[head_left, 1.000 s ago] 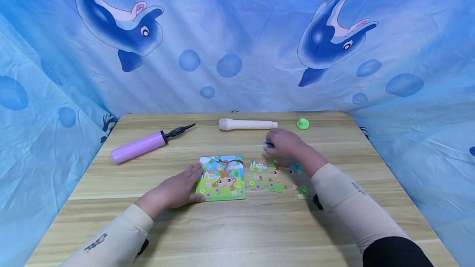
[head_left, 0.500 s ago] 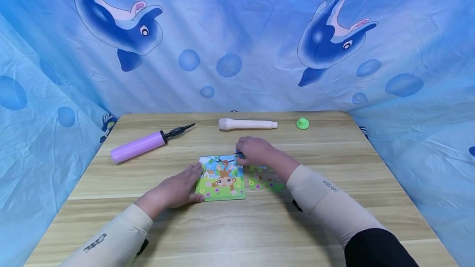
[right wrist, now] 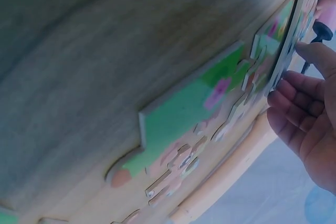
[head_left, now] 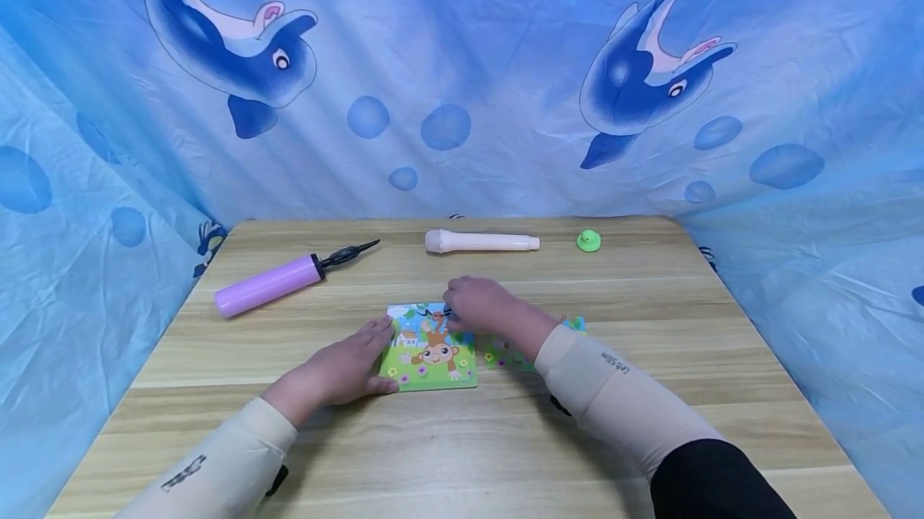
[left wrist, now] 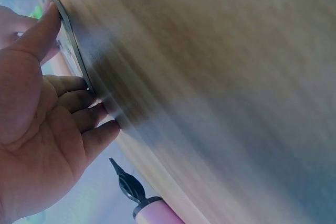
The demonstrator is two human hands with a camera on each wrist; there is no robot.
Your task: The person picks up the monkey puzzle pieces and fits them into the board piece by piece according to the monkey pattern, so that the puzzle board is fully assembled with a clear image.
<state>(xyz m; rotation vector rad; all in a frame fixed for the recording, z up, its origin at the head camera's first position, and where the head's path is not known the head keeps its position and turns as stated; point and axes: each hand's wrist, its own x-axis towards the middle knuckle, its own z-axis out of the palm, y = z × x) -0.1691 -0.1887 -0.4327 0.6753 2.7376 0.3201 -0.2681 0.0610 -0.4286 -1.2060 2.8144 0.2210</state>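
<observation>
- Left hand (head_left: 346,362): rests spread against puzzle board (head_left: 426,379), left edge.
- Right hand (head_left: 482,307): covers the board's far-right corner; pinch indeterminable.
- Assembly appears partial: loose pieces (right wrist: 184,114) lie right of board, on counter (head_left: 447,455).

Your puzzle board (head_left: 427,349) shows a brown monkey (head_left: 437,353) on flower-dotted green; right of it lie green, flowered puzzle pieces (head_left: 494,354), beyond it a whitish microphone (head_left: 482,241), beyond-left a lilac-and-black pump (head_left: 270,290).

Booth of dolphin-print curtains (head_left: 498,62)
</observation>
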